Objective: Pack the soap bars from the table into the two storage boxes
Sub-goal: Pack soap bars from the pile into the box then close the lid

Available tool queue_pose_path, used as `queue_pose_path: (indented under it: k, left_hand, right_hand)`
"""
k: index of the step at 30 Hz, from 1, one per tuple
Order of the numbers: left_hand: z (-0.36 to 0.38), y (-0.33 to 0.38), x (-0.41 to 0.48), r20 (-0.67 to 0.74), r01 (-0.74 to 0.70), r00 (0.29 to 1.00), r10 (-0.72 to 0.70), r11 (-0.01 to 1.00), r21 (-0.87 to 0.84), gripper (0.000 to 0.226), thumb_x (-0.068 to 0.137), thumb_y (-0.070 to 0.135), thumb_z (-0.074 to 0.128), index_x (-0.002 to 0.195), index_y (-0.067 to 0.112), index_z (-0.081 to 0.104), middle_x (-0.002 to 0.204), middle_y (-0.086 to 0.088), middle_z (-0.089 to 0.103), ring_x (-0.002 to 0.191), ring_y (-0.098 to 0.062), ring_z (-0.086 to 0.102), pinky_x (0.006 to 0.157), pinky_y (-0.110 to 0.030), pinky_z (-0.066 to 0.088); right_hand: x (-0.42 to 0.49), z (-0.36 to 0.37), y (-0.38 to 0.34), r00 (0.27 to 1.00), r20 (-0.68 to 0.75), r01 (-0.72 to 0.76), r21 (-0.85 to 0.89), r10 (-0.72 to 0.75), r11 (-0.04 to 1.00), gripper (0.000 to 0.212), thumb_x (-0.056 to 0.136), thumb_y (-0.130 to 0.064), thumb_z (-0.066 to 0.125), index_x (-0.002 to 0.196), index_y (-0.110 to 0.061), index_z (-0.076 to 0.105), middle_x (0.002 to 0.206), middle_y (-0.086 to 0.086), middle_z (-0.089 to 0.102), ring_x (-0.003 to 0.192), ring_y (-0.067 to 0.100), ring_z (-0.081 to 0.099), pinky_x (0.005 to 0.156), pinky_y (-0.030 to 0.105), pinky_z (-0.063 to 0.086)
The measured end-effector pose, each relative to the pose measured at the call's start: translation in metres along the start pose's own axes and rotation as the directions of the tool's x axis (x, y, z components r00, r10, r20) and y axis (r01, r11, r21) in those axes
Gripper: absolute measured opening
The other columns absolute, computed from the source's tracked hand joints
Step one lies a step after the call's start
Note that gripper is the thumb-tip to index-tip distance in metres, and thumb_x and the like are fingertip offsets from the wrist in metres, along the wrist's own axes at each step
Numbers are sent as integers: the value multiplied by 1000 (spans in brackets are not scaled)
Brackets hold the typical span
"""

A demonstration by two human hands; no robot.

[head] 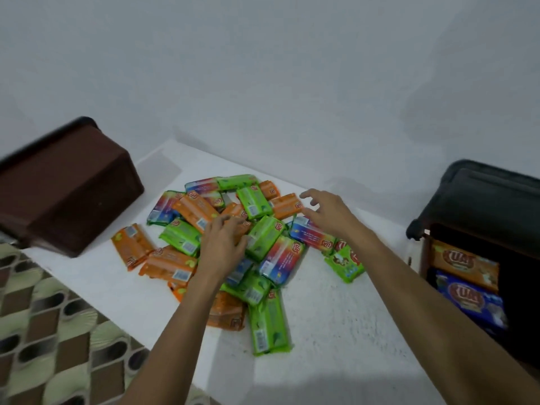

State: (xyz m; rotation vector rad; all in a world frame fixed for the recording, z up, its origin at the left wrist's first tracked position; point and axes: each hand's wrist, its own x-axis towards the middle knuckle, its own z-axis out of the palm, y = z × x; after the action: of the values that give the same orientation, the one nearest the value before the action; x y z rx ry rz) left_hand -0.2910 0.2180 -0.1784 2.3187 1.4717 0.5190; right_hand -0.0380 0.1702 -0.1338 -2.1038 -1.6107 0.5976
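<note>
**Hands on the soap pile**

The soap bars (263,239) lie heaped on the worktop (336,317). The left hand (223,241) rests on them, fingers bent; I cannot tell if it grips one. The right hand (327,213) hovers, fingers spread apart.

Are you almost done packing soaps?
No. Done: an orange bar and a blue bar lie in the right box. In hand: left hand rests on the pile, right hand reaches open over it. Left: the whole pile; the brown box hides its inside.
</note>
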Motion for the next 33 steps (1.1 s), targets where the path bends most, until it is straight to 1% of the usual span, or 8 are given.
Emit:
queue_pose_path:
  k: [6,12,15,18,22,27,30,33]
  left_hand:
    - [6,-15,11,71,62,995,-69,994,87,48,90,39,60,135,26,50,141,-7,39,128,-32,34,106,-48,36]
    - [8,-18,20,4,28,1000,-28,990,138,43,87,36,65,126,20,58,133,-9,46,117,-33,46,97,-46,41]
    - [10,-16,22,8,26,1000,-29,978,208,45,85,39,67,124,19,58,129,-9,49,110,-34,50,91,-46,45]
    - [11,-14,24,33,50,998,-60,967,251,47,85,42,64,126,19,55,131,-9,46,111,-33,49,88,-46,48]
    - [12,-10,27,77,108,989,-125,976,188,48,85,38,65,128,20,52,133,-9,42,114,-34,48,91,-52,47]
    - [9,-6,30,113,154,979,-167,981,121,59,82,37,69,135,27,47,136,-11,42,116,-36,49,92,-56,45]
    - [6,-5,29,123,158,980,-158,987,14,68,78,39,71,140,31,42,136,-12,44,115,-35,50,90,-54,48]
    - [-2,2,25,92,157,985,-144,976,-148,76,75,41,70,144,34,38,120,-10,57,102,-30,57,83,-49,53]
  right_hand:
    - [65,32,-8,990,143,32,-189,-5,981,46,92,-21,55,138,-22,51,137,10,52,120,30,52,97,37,43]
    - [101,39,-8,934,358,159,-439,10,884,59,85,-37,66,139,-24,46,139,6,52,120,29,53,101,37,41]
    - [107,41,-3,938,348,169,-470,6,866,69,80,-32,72,142,-25,43,137,6,52,119,30,52,96,38,43]
    - [109,42,1,938,348,183,-490,-1,852,71,77,-40,73,140,-26,43,131,4,49,116,31,43,90,41,41]
    - [108,38,10,955,295,194,-525,-36,829,74,72,-50,72,136,-26,44,130,5,48,117,31,39,93,44,36]
    - [96,27,10,963,262,159,-343,-68,926,72,72,-41,75,134,-19,46,122,7,49,110,25,47,89,40,45]
    - [83,16,10,977,208,96,-213,-51,972,66,73,-42,75,129,-15,52,116,7,54,103,23,54,85,37,47]
    - [64,3,13,993,120,0,-23,3,1000,60,76,-42,75,126,-15,57,112,2,60,95,18,59,78,28,46]
